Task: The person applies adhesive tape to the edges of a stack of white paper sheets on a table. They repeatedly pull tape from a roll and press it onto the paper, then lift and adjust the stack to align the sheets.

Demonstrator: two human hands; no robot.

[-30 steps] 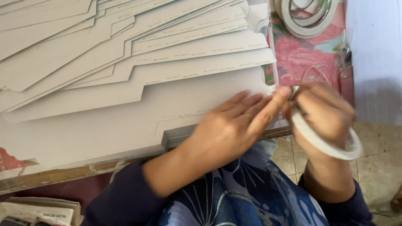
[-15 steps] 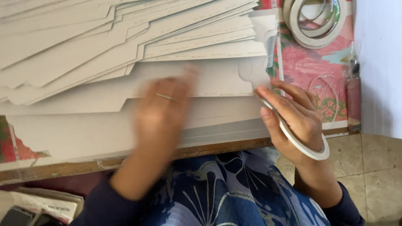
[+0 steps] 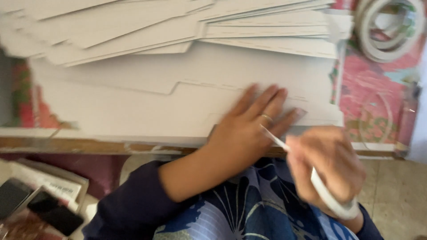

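My left hand (image 3: 249,129) lies flat, fingers spread, on the near edge of a white die-cut cardboard sheet (image 3: 147,111) at the table's front. A ring sits on one finger. My right hand (image 3: 331,164) is off the table edge, above my lap, gripping a roll of white tape (image 3: 331,200). A strip of tape (image 3: 273,138) runs from the roll up toward my left hand's fingers. The frame is motion-blurred.
Several more white cardboard sheets (image 3: 200,26) fan out across the back of the table. Spare tape rolls (image 3: 387,31) lie on a pink patterned cloth (image 3: 378,93) at the right. Books and dark phones (image 3: 35,204) sit low at the left.
My left hand slid from the right edge to the left, then back right, now pressing the sheet's front edge. My right hand with the tape roll dropped off the table toward my lap.
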